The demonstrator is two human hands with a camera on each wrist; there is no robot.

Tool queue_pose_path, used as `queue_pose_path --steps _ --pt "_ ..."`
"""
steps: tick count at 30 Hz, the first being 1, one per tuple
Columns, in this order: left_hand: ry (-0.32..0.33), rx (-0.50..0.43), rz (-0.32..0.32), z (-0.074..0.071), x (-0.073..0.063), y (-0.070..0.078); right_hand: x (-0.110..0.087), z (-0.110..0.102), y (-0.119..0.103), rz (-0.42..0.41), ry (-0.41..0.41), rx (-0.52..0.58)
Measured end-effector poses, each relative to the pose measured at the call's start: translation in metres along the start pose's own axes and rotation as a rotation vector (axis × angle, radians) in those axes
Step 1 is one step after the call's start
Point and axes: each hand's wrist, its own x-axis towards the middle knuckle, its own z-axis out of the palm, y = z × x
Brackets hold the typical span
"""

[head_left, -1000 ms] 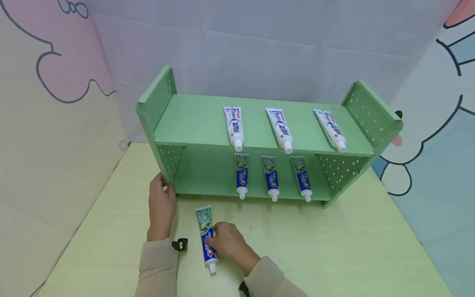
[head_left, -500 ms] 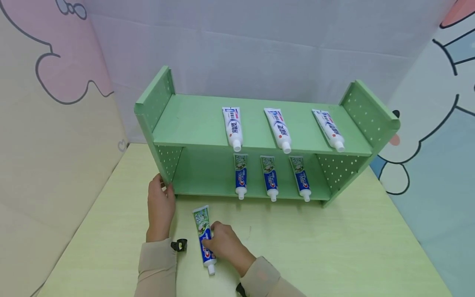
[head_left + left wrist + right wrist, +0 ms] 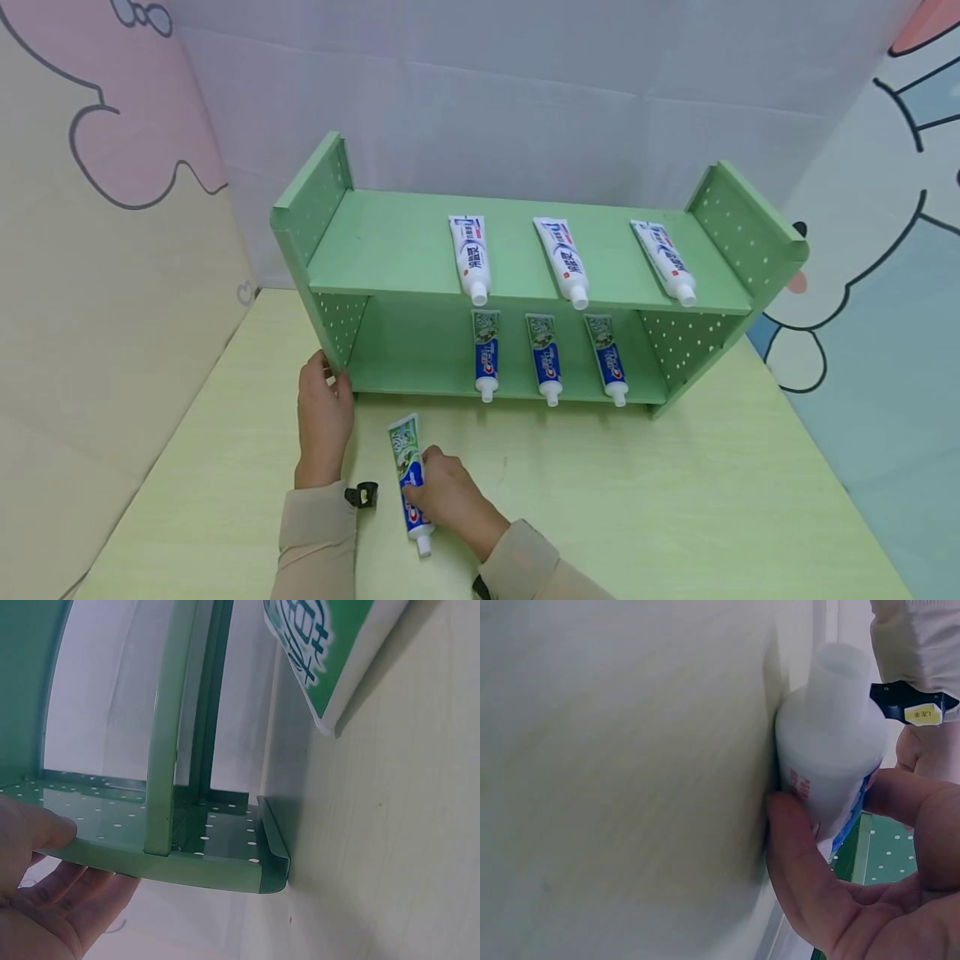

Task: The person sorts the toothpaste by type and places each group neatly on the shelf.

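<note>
My right hand (image 3: 452, 498) pinches a green and blue toothpaste tube (image 3: 406, 450) by its lower half, low over the table in front of the shelf. Its white cap (image 3: 840, 675) points toward me. In the right wrist view, the thumb and fingers are on opposite sides of the tube, close by the table. My left hand (image 3: 325, 421) grips the front edge of the left side panel (image 3: 202, 871) of a green two-tier shelf (image 3: 390, 242), thumb inside and fingers outside. The green end of the held tube (image 3: 341, 652) shows at the top of the left wrist view.
Three white toothpaste tubes (image 3: 564, 260) lie on the upper tier, caps forward. On the lower tier are three green and blue tubes (image 3: 545, 354), their caps over the front edge. The shelf stands on a pale table (image 3: 675, 500) before a fabric backdrop (image 3: 510, 108).
My right hand and the toothpaste tube have shifted slightly left, and the thumb reaches further across the tube. The left hand keeps its grip on the shelf's side panel.
</note>
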Motion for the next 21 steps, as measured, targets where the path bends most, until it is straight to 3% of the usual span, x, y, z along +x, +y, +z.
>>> queue_pose_path --steps 11,21 --pt "-0.001 -0.001 0.000 -0.0013 -0.0002 0.0024 -0.0022 0.0047 -0.0037 -0.041 0.033 -0.067" --pt "-0.008 -0.003 -0.010 -0.0001 0.0003 0.0000 -0.0015 -0.0007 -0.0020 -0.040 0.005 0.002"
